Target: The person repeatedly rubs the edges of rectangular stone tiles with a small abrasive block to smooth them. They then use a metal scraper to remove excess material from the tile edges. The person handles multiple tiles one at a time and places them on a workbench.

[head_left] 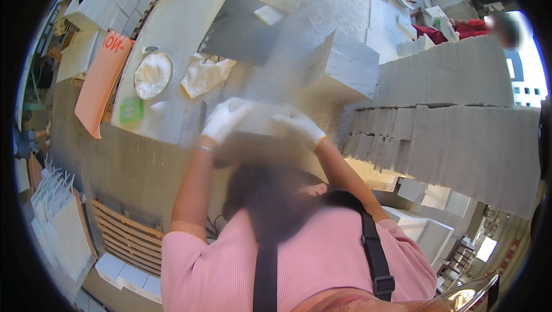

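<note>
My left hand (225, 120), in a white glove, grips the left end of a pale flat tile (257, 119). At its right end my right hand (300, 125), gloved too, has its fingers on the edge. The tile is held in front of my chest at the near side of the work table, and a hazy blur softens its outline. Just beyond my left hand lies a crumpled white cloth or glove (205, 75). Left of that sits a round bowl (153, 75) with white cloth-like material in it.
A dark grey sheet (236, 31) with a small white tile (269, 15) lies farther back. Right of it stands a marble-like block (345, 64), then tall rows of grey slabs (454, 145). An orange board (103, 85) leans at left. A co-worker in red (468, 28) is at far right.
</note>
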`<state>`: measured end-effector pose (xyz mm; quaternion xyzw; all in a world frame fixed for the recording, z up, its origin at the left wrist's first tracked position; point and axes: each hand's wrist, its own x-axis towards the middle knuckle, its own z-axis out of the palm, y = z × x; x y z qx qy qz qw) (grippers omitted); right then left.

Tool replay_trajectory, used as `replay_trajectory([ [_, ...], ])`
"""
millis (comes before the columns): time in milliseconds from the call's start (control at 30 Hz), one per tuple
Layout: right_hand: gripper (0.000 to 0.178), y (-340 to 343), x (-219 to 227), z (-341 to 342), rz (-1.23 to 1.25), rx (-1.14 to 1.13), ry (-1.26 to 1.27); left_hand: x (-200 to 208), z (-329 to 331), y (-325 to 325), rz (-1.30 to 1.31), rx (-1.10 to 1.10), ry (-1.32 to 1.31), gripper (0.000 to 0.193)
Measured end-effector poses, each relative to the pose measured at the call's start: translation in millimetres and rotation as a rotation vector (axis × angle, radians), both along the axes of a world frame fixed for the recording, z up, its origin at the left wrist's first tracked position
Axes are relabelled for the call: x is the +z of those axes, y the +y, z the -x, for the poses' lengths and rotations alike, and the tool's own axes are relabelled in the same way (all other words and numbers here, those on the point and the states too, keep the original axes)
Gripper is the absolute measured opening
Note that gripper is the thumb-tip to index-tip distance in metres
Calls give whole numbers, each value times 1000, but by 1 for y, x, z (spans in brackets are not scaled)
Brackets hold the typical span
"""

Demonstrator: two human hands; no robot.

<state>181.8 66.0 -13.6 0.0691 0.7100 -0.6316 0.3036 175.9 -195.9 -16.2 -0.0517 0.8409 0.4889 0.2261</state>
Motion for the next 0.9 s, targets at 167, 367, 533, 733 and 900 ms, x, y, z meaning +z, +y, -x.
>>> replay_trajectory([
  [167,45,5,-17,-3,121,34,55,-11,5,-3,-186,-29,-5,46],
  [367,57,3,-32,-12,-18,18,126,-24,6,-12,-482,43,-186,53],
  [533,58,2,-8,-22,-211,-25,186,-22,12,-13,-468,-12,-215,49],
  [733,51,-4,33,-24,-188,-10,44,0,5,-12,-347,-45,-173,62],
  [900,54,-6,33,-25,-168,19,308,8,-3,-13,-300,-70,-124,78],
])
